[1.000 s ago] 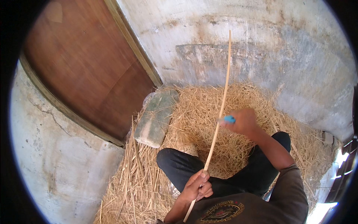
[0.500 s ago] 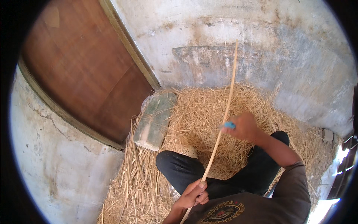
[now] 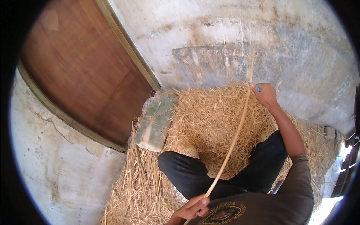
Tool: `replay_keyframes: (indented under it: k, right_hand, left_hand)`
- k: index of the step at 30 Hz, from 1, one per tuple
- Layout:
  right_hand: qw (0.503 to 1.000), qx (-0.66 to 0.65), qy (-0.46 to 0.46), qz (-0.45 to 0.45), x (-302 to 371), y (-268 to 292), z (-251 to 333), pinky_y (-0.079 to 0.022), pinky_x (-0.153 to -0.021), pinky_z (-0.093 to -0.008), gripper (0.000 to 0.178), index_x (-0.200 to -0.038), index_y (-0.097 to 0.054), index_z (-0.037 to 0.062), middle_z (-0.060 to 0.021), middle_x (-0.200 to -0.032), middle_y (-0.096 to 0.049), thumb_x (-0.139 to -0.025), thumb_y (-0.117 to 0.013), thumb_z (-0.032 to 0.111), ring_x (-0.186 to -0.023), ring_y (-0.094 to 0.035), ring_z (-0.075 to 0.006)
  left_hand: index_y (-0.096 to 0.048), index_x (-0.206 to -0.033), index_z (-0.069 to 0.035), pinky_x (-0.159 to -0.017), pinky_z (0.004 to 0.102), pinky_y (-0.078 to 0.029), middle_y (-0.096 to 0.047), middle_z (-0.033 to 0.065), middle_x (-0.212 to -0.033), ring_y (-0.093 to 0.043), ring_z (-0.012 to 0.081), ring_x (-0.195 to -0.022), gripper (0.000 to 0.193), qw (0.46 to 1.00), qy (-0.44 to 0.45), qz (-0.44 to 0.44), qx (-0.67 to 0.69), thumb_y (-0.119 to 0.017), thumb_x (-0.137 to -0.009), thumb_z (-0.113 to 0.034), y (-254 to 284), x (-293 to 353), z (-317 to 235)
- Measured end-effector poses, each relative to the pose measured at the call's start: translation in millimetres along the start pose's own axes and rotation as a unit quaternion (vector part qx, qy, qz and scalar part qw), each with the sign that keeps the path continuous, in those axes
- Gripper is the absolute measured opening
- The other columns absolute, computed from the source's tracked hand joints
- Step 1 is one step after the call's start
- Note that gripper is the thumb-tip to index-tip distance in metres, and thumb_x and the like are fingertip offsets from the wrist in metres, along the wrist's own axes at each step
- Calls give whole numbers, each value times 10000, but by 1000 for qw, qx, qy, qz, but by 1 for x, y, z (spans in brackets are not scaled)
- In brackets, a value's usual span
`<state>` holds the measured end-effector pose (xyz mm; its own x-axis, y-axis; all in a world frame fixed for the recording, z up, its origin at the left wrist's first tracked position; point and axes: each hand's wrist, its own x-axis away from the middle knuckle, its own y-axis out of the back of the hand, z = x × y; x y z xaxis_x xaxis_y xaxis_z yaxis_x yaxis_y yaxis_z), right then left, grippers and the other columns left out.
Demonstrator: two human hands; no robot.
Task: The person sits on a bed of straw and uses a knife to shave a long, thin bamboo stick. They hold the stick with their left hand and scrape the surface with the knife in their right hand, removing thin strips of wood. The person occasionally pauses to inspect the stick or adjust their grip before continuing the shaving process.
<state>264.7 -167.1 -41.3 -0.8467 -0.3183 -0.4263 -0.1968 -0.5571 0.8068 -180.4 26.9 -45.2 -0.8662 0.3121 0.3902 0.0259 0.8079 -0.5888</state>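
Observation:
A long, pale strip of split bamboo or cane [image 3: 233,144] runs from my lap up toward the far wall, bowing slightly. My left hand [image 3: 195,207] grips its lower part close to my body, thumb on top. Far out along the strip is my right hand [image 3: 264,94], closed round a small blue-handled knife [image 3: 258,88]. The knife's thin blade meets the strip near its upper end, though the exact contact is hard to make out. Most of the handle is hidden by the fingers.
Shavings [image 3: 217,112] heap in front of my crossed legs [image 3: 183,172]. Several loose strips [image 3: 137,187] lie at left beside a greenish stone block [image 3: 155,122]. A brown door panel [image 3: 90,75] and stained walls [image 3: 210,30] enclose the corner.
My right hand has slid the knife outward along the strip, toward its far end. The strip's tip has swung right and lower. My left hand keeps its grip, nearly in place.

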Motion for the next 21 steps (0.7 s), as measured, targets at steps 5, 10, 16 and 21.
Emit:
replay_keyframes:
  k: [5, 10, 16, 21]
  right_hand:
    - [995, 96, -7, 6, -20, 19, -26, -441, -513, -421, 734, -644, -627, 27, -119, -484, -501, -860, -409, 694, -502, -548, -273]
    - [991, 121, 2, -52, -46, 36, -55, -438, -516, -434, 766, -634, -617, 19, -124, -498, -514, -850, -389, 718, -512, -549, -291]
    - [978, 133, -149, -54, -81, 76, -90, -480, -749, -487, 779, -786, -671, 16, -258, -837, -642, -848, -346, 721, -845, -622, -412]
    - [922, 57, -362, -124, -93, 93, -195, -382, -985, -487, 970, -1145, -584, -74, -307, -1199, -550, -809, -289, 786, -1179, -508, -410]
  left_hand:
    - [-479, -902, -88, -442, 233, -275, -378, -33, -552, -345, 67, -472, 275, 993, 23, -98, -63, -433, -990, -344, 1, 22, 15]
    - [-532, -973, -65, -432, 222, -271, -373, -40, -544, -359, 60, -473, 297, 984, 34, -129, -117, -440, -990, -347, 0, 50, 19]
    - [-560, -989, -44, -442, 231, -284, -431, -29, -592, -373, 64, -484, 313, 954, 82, -263, -118, -485, -976, -348, -23, 93, 21]
    - [-555, -1154, -4, -452, 228, -302, -453, -29, -620, -392, 65, -515, 348, 976, 59, -199, -69, -492, -979, -298, 6, 131, 29]
